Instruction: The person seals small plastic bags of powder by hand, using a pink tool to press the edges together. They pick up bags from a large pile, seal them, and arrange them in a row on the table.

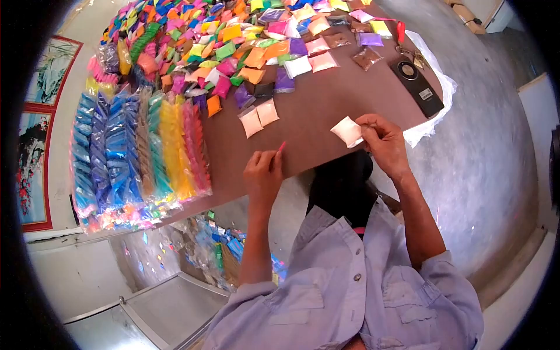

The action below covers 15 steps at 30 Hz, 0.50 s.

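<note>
My right hand [382, 143] pinches a small pale pink packet [346, 131] by its corner, above the front edge of the brown table [318, 105]. To the left, my left hand [263, 175] is closed with a short, narrow pink piece [282, 147] sticking out from the fingertips; I cannot tell what it is. Two joined pale peach packets [259, 118] lie on the table just beyond my left hand. Farther back spreads a large heap of small packets [227, 49] in many colours, among them a brown packet [367, 58] and a white packet [298, 67].
At the left end of the table stand long clear bags [137, 146] packed with colour-sorted packets. A black phone-like device [417, 87] lies at the right, with keys [419, 58] and a red strap [401, 32] close by. Plastic bags [216, 251] lie below the table.
</note>
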Each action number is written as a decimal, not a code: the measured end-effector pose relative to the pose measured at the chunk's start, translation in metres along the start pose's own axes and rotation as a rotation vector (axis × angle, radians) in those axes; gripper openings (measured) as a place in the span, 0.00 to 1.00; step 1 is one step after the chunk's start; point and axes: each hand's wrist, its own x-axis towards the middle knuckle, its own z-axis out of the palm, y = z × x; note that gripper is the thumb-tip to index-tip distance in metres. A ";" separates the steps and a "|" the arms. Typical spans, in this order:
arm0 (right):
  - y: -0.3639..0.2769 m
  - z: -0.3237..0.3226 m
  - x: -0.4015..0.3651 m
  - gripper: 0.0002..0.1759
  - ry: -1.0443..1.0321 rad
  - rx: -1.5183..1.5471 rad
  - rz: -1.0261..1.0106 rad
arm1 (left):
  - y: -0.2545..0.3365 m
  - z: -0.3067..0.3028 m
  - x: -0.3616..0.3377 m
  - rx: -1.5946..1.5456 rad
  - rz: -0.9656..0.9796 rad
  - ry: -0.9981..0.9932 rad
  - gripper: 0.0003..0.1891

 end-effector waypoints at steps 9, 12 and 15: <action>-0.024 0.017 0.001 0.11 -0.201 -0.080 0.215 | -0.042 -0.027 -0.007 0.147 -0.091 0.184 0.03; -0.030 0.025 0.005 0.15 -0.270 0.019 0.219 | -0.054 -0.021 -0.007 0.074 -0.120 0.230 0.03; -0.034 0.034 0.017 0.18 -0.295 -0.063 0.210 | -0.059 -0.017 -0.009 0.014 -0.151 0.257 0.03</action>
